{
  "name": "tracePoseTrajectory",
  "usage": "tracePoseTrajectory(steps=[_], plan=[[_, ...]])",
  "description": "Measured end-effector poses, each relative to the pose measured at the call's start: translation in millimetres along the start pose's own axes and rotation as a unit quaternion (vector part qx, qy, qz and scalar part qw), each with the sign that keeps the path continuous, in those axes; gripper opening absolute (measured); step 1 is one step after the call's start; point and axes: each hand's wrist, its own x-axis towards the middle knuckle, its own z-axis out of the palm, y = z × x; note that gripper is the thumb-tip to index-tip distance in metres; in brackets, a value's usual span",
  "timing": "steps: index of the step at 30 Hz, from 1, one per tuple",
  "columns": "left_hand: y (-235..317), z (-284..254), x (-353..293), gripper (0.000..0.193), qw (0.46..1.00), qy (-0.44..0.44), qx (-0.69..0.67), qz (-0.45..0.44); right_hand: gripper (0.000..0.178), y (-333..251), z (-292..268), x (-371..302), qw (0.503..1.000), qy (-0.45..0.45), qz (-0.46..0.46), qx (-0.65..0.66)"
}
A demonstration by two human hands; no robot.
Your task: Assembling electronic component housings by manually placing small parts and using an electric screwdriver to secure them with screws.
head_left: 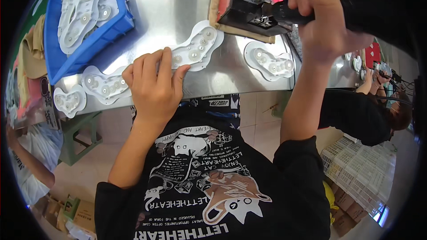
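Note:
My left hand point(154, 84) rests on the metal table with fingers bent. Its thumb and fingertips grip the near left end of a white curved plastic housing point(199, 50) with small round gears in it. My right hand point(324, 24), raised at the far right, is wrapped round a black electric screwdriver point(284, 14). The screwdriver's tip points left into a black screw feeder box point(238, 15) with metal parts inside and a red light. Just left of my left hand lies another white housing point(104, 84), partly covered by the hand.
A blue bin point(60, 64) at the far left holds several white housings. A small housing point(70, 101) sits near the table's front left edge, another housing point(270, 61) right of the middle. Brown cardboard point(249, 34) edges the feeder. A co-worker point(360, 115) works at the right.

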Motion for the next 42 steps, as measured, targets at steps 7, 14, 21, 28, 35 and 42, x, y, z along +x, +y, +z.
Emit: tracePoseTrajectory(steps=[7,14,21,28,35,42], plan=[[-3,5,1,0.045,0.997,0.032,-0.064,-0.008,0.029,-51,10,-13,0.884,-0.106,0.203,-0.408],[-3,5,-4,0.044,0.997,0.039,-0.069,-0.014,0.040,4,38,-60,0.910,-0.110,0.217,-0.336],[-2,7,-3,0.044,0.995,0.051,-0.083,-0.016,0.043,23,38,-76,0.917,-0.072,0.250,-0.301],[-2,7,-4,0.044,0.995,0.047,-0.085,-0.028,0.041,27,39,-81,0.907,-0.085,0.233,-0.341],[0,7,-5,0.046,0.994,0.052,-0.088,-0.033,0.040,20,39,-80,0.911,-0.054,0.246,-0.326],[-2,8,-5,0.045,0.993,0.053,-0.099,-0.028,0.040,22,44,-87,0.902,-0.094,0.243,-0.346]])
